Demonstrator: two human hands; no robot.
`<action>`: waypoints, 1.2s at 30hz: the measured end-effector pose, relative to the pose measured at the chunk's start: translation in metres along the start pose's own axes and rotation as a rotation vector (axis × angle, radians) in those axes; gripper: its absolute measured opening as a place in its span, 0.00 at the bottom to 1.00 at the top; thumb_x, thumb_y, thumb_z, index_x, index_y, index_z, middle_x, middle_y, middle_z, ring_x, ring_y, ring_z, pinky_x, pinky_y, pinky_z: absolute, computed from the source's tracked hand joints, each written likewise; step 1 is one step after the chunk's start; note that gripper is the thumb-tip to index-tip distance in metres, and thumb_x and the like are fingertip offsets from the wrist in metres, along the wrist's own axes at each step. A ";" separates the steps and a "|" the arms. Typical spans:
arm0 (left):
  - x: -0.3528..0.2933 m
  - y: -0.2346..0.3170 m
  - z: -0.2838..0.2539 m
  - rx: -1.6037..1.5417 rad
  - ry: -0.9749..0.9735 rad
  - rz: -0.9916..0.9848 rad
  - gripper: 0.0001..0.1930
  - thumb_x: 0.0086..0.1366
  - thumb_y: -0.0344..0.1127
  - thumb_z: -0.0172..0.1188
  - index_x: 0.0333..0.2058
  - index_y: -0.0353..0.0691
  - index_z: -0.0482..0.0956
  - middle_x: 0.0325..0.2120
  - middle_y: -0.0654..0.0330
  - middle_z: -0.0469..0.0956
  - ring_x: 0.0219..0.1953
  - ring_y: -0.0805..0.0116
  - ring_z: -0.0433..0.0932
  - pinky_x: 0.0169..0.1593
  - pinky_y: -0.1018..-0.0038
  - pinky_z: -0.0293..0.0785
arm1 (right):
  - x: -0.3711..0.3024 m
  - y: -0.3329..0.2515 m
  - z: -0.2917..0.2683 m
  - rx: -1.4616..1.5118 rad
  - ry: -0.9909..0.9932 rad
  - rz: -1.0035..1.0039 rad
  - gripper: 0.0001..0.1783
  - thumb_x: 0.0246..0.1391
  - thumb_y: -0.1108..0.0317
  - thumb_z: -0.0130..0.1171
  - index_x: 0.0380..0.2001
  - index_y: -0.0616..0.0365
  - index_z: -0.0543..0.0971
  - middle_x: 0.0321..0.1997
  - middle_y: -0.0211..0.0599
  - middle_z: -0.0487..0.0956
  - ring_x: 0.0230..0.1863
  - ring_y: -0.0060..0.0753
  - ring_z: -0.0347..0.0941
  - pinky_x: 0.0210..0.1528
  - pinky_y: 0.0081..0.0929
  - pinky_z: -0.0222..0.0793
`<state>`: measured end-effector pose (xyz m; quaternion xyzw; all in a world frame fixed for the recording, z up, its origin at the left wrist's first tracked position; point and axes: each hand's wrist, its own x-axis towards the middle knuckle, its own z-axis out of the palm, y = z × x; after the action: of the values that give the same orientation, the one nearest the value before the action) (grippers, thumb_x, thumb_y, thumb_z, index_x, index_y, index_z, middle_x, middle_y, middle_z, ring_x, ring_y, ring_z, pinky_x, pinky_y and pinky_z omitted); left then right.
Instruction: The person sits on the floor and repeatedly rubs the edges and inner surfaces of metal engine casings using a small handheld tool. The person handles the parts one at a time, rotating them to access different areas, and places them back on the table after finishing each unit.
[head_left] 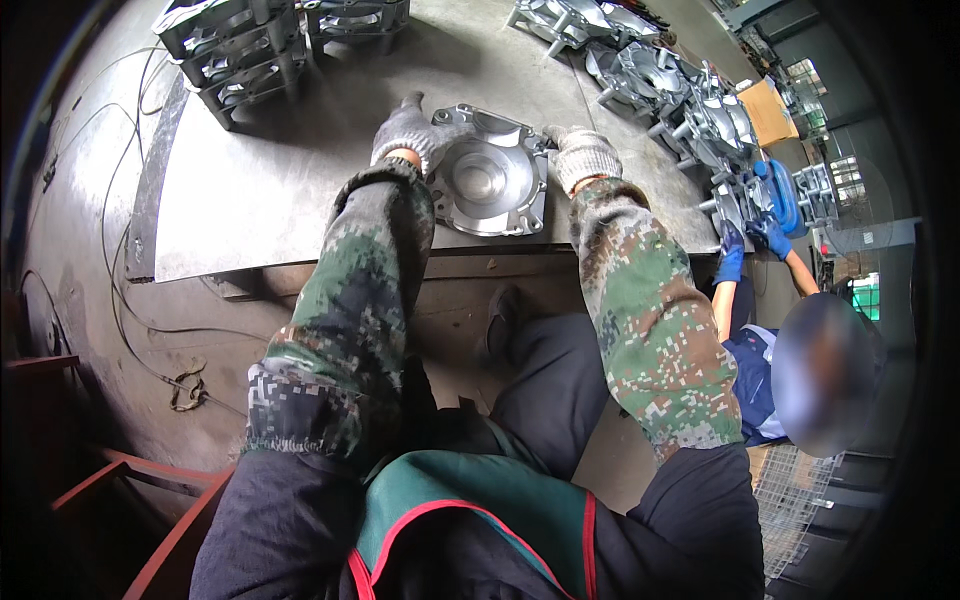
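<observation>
A silver metal casting (pixel 512 205) lies on the metal-topped table in front of me, its round, bowl-like recess facing up. My left hand (pixel 418 136), in a grey-white knit glove, grips the casting's upper left edge, with one digit pointing away from it. On the opposite side, my right hand (pixel 584 157), gloved alike, has its fingers closed at the upper right corner of the same part. The undersides of both hands' fingers are hidden. Camouflage sleeves cover both my forearms.
Stacked castings (pixel 245 55) stand at the far left of the table (pixel 240 200). More castings (pixel 650 70) line the right side, near a cardboard box (pixel 768 112) and a blue ring-shaped object (pixel 783 195). A co-worker's blue-gloved hands (pixel 730 250) work there. Cables (pixel 130 210) trail along the left floor.
</observation>
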<state>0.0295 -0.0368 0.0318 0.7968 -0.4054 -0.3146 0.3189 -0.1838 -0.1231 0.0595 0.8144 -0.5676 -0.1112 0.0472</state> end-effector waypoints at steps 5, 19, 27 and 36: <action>0.019 -0.011 0.019 -0.006 -0.122 0.083 0.52 0.42 0.53 0.74 0.66 0.44 0.61 0.56 0.51 0.74 0.60 0.57 0.72 0.64 0.69 0.67 | 0.018 -0.003 0.000 -0.202 -0.024 -0.144 0.17 0.56 0.61 0.55 0.50 0.37 0.80 0.52 0.40 0.79 0.54 0.47 0.75 0.56 0.43 0.72; 0.037 -0.021 0.041 -0.068 -0.104 0.077 0.35 0.50 0.35 0.62 0.61 0.53 0.69 0.52 0.55 0.78 0.56 0.58 0.75 0.61 0.70 0.70 | 0.022 -0.023 -0.011 -0.416 -0.152 -0.032 0.19 0.58 0.56 0.51 0.48 0.49 0.80 0.53 0.43 0.79 0.57 0.48 0.74 0.58 0.42 0.71; 0.029 -0.023 0.023 -0.028 -0.120 0.034 0.33 0.55 0.31 0.58 0.62 0.52 0.67 0.55 0.55 0.75 0.59 0.57 0.73 0.63 0.68 0.69 | 0.027 -0.020 -0.008 -0.206 -0.157 -0.241 0.18 0.59 0.52 0.51 0.48 0.41 0.82 0.54 0.40 0.79 0.56 0.44 0.75 0.57 0.41 0.71; 0.036 -0.024 0.040 -0.061 -0.103 0.078 0.34 0.53 0.35 0.60 0.62 0.53 0.67 0.52 0.55 0.77 0.56 0.57 0.75 0.61 0.69 0.70 | 0.023 -0.022 -0.024 -0.525 -0.152 -0.314 0.17 0.62 0.59 0.47 0.49 0.39 0.81 0.52 0.39 0.80 0.56 0.43 0.75 0.55 0.42 0.73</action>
<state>0.0264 -0.0660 -0.0187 0.7532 -0.4422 -0.3545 0.3339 -0.1500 -0.1377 0.0755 0.8415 -0.3886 -0.3203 0.1957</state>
